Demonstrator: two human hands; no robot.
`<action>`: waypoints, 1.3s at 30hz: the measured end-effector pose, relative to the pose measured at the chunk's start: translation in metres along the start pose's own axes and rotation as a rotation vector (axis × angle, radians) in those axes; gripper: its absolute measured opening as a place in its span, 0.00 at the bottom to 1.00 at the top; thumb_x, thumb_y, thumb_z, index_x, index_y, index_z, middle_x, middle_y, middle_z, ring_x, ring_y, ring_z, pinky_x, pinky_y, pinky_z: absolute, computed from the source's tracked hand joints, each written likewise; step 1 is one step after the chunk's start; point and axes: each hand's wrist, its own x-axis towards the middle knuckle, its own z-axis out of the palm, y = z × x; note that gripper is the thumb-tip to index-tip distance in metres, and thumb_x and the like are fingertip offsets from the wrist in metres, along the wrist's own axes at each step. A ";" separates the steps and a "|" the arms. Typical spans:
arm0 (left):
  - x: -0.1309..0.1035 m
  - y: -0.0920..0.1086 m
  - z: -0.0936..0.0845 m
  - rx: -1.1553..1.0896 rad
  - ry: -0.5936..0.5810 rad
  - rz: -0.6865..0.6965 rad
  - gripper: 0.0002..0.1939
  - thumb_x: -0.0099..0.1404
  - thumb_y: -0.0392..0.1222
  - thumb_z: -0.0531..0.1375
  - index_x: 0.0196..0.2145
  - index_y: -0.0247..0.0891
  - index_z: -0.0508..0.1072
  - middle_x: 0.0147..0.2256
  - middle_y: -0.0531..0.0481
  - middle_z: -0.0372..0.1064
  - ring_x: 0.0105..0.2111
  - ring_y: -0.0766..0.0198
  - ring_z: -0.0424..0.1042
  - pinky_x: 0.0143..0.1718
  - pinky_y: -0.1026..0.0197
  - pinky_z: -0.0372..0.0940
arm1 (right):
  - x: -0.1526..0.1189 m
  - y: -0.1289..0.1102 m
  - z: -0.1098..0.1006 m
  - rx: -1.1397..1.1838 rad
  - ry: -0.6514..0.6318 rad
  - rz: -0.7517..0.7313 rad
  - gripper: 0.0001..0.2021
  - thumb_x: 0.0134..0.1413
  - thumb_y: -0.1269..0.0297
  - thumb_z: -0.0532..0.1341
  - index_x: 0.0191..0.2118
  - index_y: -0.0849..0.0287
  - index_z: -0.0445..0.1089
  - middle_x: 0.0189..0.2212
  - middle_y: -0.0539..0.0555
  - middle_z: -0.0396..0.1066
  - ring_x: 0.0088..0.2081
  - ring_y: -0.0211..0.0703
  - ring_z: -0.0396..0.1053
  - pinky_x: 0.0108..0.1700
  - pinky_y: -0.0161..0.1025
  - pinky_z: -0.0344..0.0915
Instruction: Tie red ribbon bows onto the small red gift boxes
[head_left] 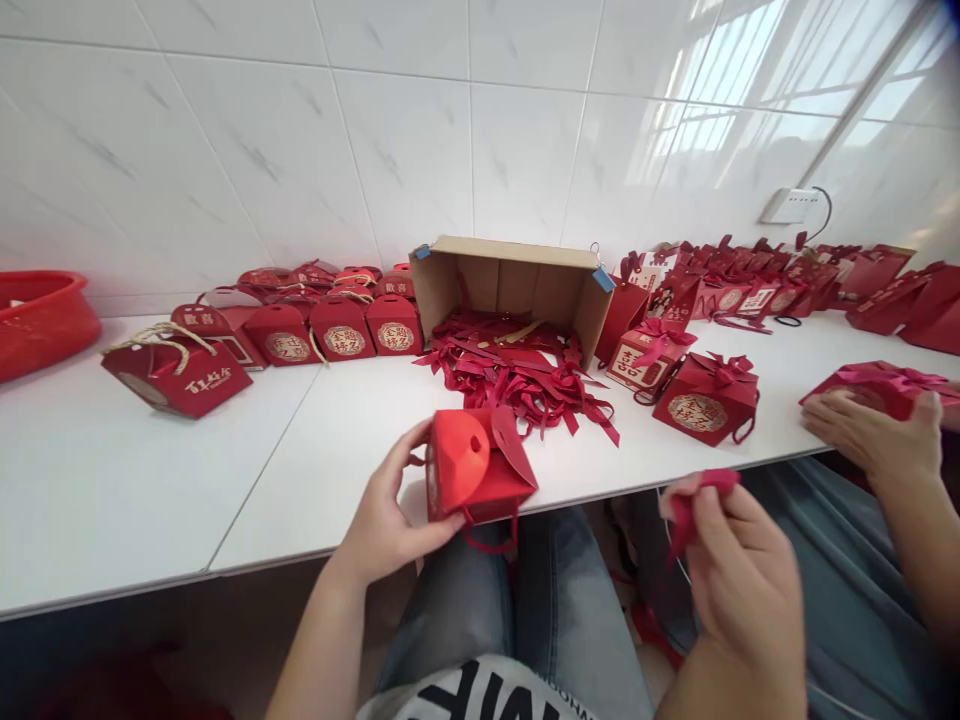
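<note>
My left hand (397,510) grips the left side of a small red gift box (480,465) at the table's front edge, with the thumb low on its front. The box's rounded top flaps are folded over, and a dark red cord loop hangs from its lower front. Off to the right, beyond the table edge, my right hand (739,560) pinches a dark red ribbon (684,520), slightly blurred. Behind the box, a heap of red ribbons (525,385) spills out of an open cardboard carton (514,250) lying on its side.
Red gift boxes (345,335) line the back left, one with a rope handle (180,375) before them. Bow-tied boxes (705,400) stand at right. A red basin (45,325) sits far left. Another person's hands (885,430) hold a box at far right.
</note>
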 end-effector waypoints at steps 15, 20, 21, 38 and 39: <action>-0.019 -0.001 0.048 -0.398 0.110 -0.045 0.40 0.58 0.33 0.53 0.65 0.48 0.42 0.65 0.47 0.43 0.65 0.52 0.45 0.63 0.49 0.46 | -0.078 0.021 0.060 0.245 -0.106 0.103 0.09 0.54 0.58 0.63 0.36 0.57 0.74 0.09 0.44 0.53 0.13 0.28 0.46 0.17 0.30 0.47; -0.018 0.009 0.045 -0.069 0.557 -0.042 0.30 0.61 0.31 0.54 0.60 0.45 0.55 0.59 0.45 0.55 0.60 0.55 0.54 0.61 0.50 0.50 | -0.077 0.013 0.070 0.164 -0.182 0.061 0.10 0.54 0.59 0.62 0.29 0.60 0.75 0.13 0.49 0.59 0.18 0.35 0.59 0.23 0.33 0.58; -0.022 0.018 0.043 -0.073 0.615 0.012 0.26 0.62 0.32 0.55 0.57 0.45 0.60 0.52 0.45 0.61 0.55 0.56 0.61 0.58 0.52 0.55 | -0.077 0.011 0.073 0.128 -0.201 0.041 0.11 0.53 0.59 0.62 0.26 0.60 0.74 0.17 0.52 0.64 0.22 0.37 0.63 0.25 0.34 0.60; -0.032 0.060 0.035 -0.466 -0.365 -0.397 0.23 0.65 0.56 0.53 0.22 0.36 0.60 0.24 0.53 0.56 0.26 0.68 0.56 0.29 0.65 0.52 | -0.075 0.009 0.090 -0.459 -0.413 0.102 0.18 0.51 0.48 0.62 0.25 0.58 0.75 0.23 0.53 0.68 0.26 0.39 0.61 0.28 0.34 0.59; -0.032 0.057 0.032 -0.517 -0.341 -0.399 0.22 0.65 0.55 0.53 0.22 0.36 0.60 0.24 0.53 0.57 0.27 0.67 0.58 0.31 0.64 0.53 | -0.076 0.009 0.089 -0.447 -0.406 0.103 0.18 0.51 0.48 0.62 0.24 0.58 0.75 0.22 0.53 0.67 0.26 0.39 0.60 0.28 0.34 0.59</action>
